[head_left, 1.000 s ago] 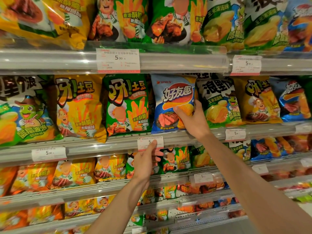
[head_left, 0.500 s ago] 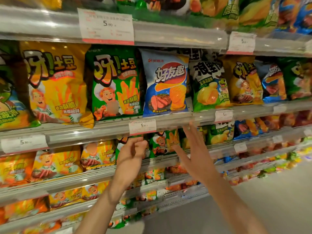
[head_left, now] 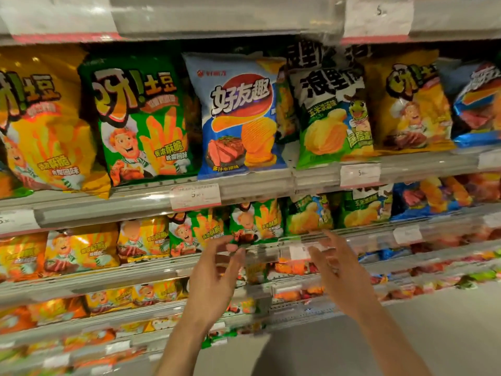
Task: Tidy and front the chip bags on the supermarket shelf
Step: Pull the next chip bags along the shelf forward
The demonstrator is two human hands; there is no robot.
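Head view: both hands are being held out in front of the second shelf (head_left: 352,234), and nothing is being gripped. The left hand (head_left: 214,275) is being kept with its fingers loosely curled, the tips near the bottom edge of a small green bag (head_left: 254,221), though contact cannot be confirmed through the blur. The right hand (head_left: 336,270) is being held with fingers straight and spread, just before the shelf's rail. The bags to be tidied are being shown in rows: on the upper shelf (head_left: 257,188) a blue bag (head_left: 241,115) is standing upright at the front, flanked by a large green bag (head_left: 141,118) and a green-and-white bag (head_left: 330,115). Judging from this, the smaller bags below are being approached next. They are best being taken lightly by the sides, since such bags crush easily, drawn forward to the rail, and stood upright with labels facing out.
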